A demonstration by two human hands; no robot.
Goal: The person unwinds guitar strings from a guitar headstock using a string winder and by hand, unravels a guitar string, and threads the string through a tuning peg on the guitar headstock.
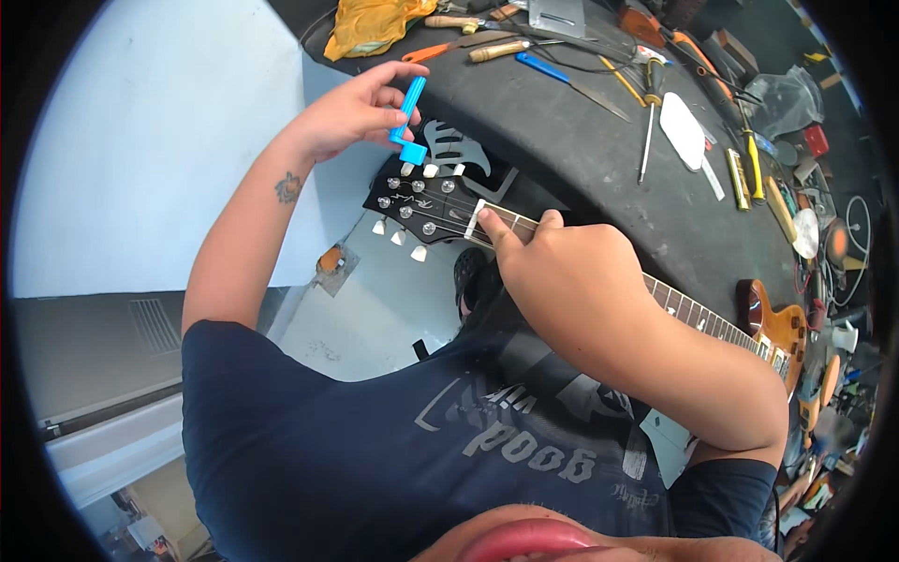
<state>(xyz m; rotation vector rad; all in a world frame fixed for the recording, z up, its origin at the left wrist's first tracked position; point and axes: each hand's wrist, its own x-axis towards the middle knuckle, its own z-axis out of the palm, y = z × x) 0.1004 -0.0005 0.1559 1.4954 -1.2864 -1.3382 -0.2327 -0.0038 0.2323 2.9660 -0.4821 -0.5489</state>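
Observation:
A blue string winder is held in the fingers of my left hand, its cupped end over a tuning peg on the far edge of the black guitar headstock. White-buttoned tuning pegs line both edges of the headstock. My right hand lies closed over the guitar neck. Its index fingertip presses on the strings beside the white nut; the fingers curled underneath are partly hidden. To the right, the amber guitar body shows beyond my right forearm.
A dark workbench curves along the far side. On it lie a screwdriver, a blue-handled file, a white scraper-like plate and a yellow cloth. A pale panel stands at the left.

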